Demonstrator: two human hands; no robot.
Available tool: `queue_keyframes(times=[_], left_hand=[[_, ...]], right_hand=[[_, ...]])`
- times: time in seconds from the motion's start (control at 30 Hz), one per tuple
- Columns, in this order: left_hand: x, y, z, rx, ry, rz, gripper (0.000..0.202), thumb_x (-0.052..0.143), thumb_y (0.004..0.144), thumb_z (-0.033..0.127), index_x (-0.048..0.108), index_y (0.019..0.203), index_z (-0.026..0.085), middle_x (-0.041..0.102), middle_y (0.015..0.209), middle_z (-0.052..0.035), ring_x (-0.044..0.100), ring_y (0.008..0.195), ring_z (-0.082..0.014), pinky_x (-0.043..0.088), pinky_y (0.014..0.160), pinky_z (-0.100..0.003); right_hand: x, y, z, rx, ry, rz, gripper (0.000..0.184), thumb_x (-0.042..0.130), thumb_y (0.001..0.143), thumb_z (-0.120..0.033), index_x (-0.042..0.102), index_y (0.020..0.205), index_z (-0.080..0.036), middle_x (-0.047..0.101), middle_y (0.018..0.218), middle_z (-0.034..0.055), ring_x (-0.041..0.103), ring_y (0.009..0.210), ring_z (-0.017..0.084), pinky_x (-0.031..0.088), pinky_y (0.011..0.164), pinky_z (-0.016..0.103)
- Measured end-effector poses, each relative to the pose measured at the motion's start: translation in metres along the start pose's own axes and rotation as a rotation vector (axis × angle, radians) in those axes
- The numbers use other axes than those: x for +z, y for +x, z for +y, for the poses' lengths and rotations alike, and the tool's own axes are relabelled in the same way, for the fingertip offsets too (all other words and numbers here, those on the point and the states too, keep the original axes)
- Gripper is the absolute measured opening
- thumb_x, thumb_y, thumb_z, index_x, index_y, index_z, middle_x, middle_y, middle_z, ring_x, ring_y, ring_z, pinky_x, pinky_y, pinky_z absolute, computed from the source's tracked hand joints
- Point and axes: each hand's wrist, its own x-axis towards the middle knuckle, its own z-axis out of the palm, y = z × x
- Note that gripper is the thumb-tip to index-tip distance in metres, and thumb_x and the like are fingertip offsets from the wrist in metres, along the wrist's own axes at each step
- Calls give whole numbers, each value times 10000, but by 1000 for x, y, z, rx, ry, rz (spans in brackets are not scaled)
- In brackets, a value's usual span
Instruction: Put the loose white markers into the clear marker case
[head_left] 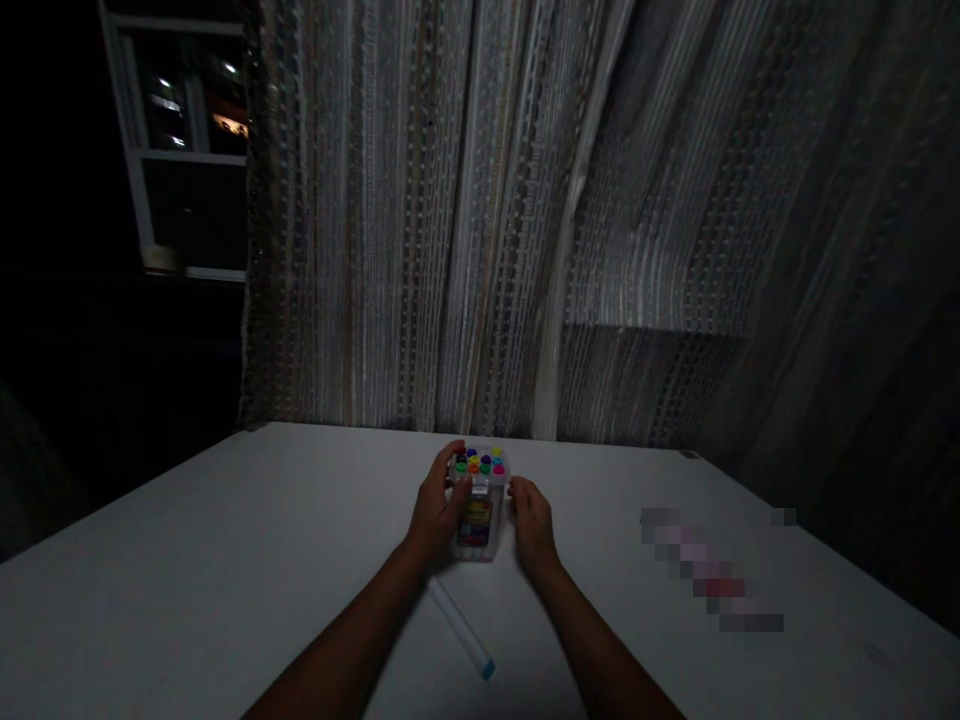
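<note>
A clear plastic case of markers (pixel 493 530) stands upright on the white table, with colourful round marker ends showing at its top and a printed label on its front. My left hand (pixel 442 500) grips the case at its upper left, thumb across the front and fingers round the side. Beside the right edge of the rim is my right hand (pixel 532 515), its fingers curled together. I cannot tell whether its fingertips touch the rim or hold something small. A long white marker (pixel 461 628) with a blue end lies on the table below the case, slanting beside my left forearm.
The white table (pixel 300 520) reaches back to a patterned curtain (pixel 420 250). At the right lies a pixelated pinkish item (pixel 701 570) that I cannot make out. A small dark patch (pixel 690 455) sits near the back right corner. A window (pixel 191 160) is at the upper left.
</note>
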Motion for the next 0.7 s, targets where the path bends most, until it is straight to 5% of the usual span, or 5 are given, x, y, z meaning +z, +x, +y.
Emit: queue_keyframes(times=[0.2,0.7], left_hand=[[2,0,2,-13,-9,5,528,469,834,481,395,1266,187,535,1237,-116,582,1013,-222,470,847,-341],[3,0,1,-32,-34,30,499,490,830,463,396,1242,198,527,1235,-109,567,1034,-226,461,847,-346]], right_hand=[[7,-6,1,10,69,-126,470,294,857,-572,544,785,-180,591,756,58,531,705,173,432,612,271],[11,-5,7,24,134,-116,499,339,836,-604,586,815,-170,621,764,55,552,703,181,451,630,291]])
